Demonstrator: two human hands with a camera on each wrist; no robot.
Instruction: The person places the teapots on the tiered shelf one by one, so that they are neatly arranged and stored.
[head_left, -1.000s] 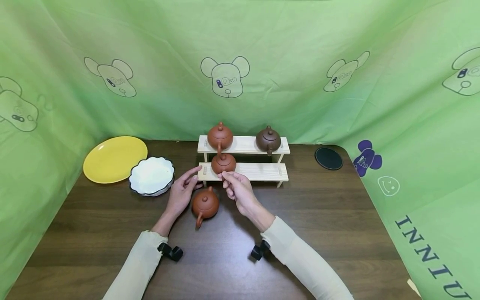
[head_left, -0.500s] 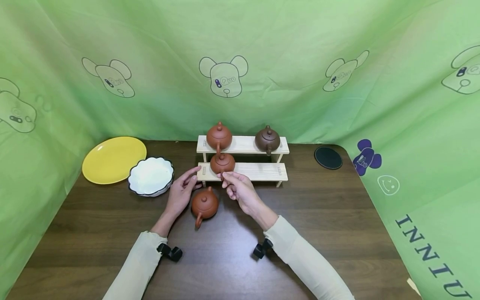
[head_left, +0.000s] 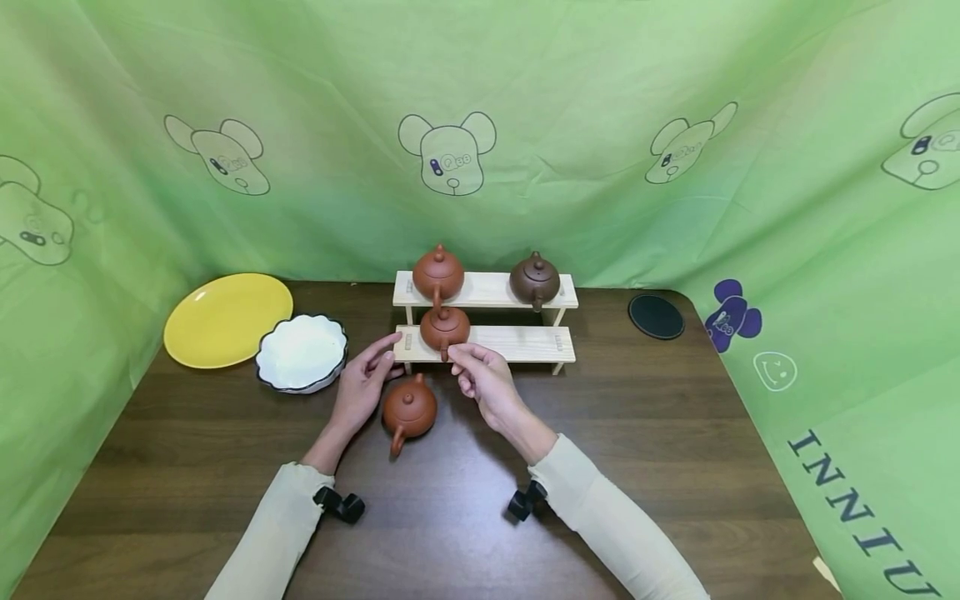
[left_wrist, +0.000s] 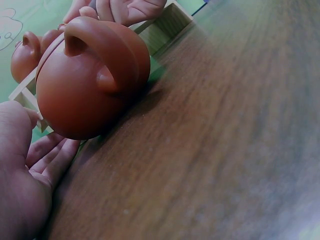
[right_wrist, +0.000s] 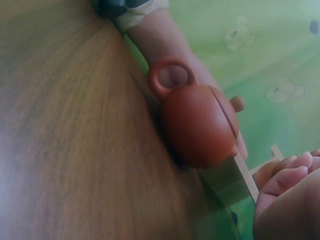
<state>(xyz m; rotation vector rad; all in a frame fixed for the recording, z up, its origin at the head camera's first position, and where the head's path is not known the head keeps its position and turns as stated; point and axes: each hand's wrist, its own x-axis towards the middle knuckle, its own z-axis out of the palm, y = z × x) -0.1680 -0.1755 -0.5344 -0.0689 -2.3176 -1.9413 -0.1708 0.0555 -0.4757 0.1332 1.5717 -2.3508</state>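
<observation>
In the head view, a small reddish-brown teapot [head_left: 446, 327] sits on the lower tier of a pale wooden two-step stand [head_left: 517, 342], its handle toward me. My right hand [head_left: 491, 387] is bent with thumb and fingertips right at the handle's right side; the whole handle shows. My left hand [head_left: 362, 387] reaches to the stand's left end, fingers extended, index fingertip at the lower board's edge. Between my hands, a second reddish teapot [head_left: 410, 408] stands on the table, large in the left wrist view. On the upper tier are another reddish teapot [head_left: 438, 273] and a dark brown teapot [head_left: 536, 279].
To the left lie a yellow oval plate [head_left: 225, 321] and a white scalloped bowl [head_left: 302, 353] with a dark rim. A black round coaster [head_left: 656, 317] is at the back right. Green printed cloth [head_left: 570, 100] walls in the wooden table [head_left: 660, 467] on three sides.
My right fingertips, earlier over the lower-tier teapot's handle, have shifted slightly right, and the handle now shows. The left hand and the other teapots stay put.
</observation>
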